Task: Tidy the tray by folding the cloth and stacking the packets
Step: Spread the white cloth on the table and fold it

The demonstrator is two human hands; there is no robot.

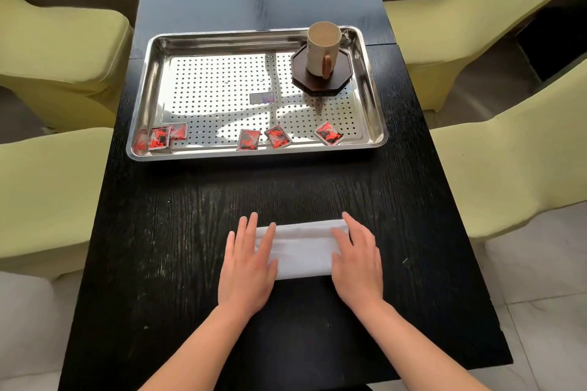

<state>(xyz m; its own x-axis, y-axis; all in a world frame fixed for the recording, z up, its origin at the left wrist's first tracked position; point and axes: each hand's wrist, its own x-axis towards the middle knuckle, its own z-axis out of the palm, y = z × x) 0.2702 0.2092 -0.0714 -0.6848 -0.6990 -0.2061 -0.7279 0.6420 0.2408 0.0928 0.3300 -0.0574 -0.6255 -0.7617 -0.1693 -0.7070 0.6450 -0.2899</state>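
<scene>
A white cloth point(303, 247) lies folded into a narrow band on the black table point(190, 216), in front of the tray. My left hand point(249, 263) presses flat on its left end with straight fingers. My right hand point(357, 259) lies flat on its right end. Beyond them stands the perforated steel tray point(222, 38). Several red-and-black packets lie loose along its near edge: two overlapping at the left point(163, 136), two near the middle point(249, 140), and one at the right point(328, 133).
A beige mug point(322, 47) stands on a dark octagonal coaster point(341, 71) in the tray's far right corner. A small label point(262, 98) is stuck on the tray floor. Yellow-green chairs point(57, 44) flank the table on both sides.
</scene>
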